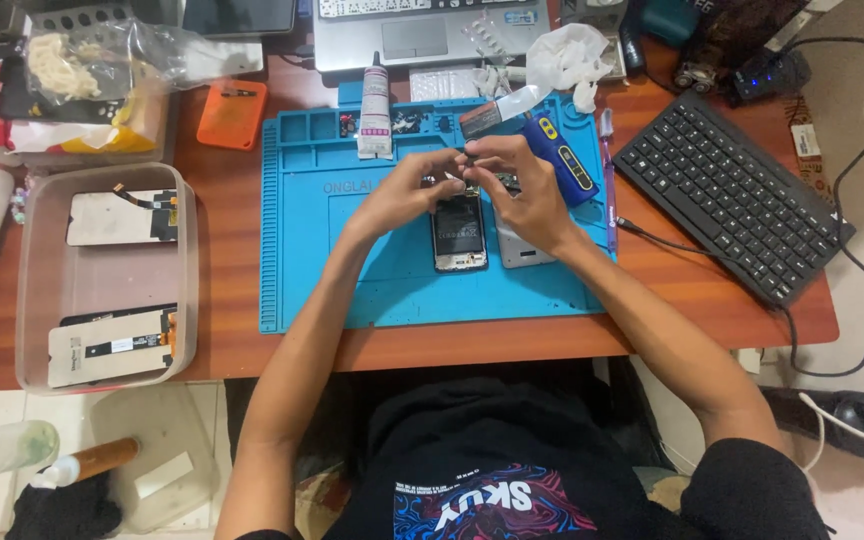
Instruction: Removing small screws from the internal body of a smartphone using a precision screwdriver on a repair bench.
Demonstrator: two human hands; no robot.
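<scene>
An opened smartphone [459, 233] lies back side up on a blue repair mat [372, 270], its battery and inner parts showing. My left hand [407, 192] and my right hand [522, 190] meet just above the phone's top end, fingertips pinched together on a small part that is too small to make out. A grey back cover [520, 252] lies on the mat under my right wrist. A white glue tube [375, 110] and a blue tool [562, 160] lie at the mat's far edge.
A clear plastic tub [34, 290] at the left holds two phone screens. A black keyboard [732, 195] sits at the right, a laptop [422, 30] at the back, an orange case [232, 115] beside the mat. Cables trail off the table's right edge.
</scene>
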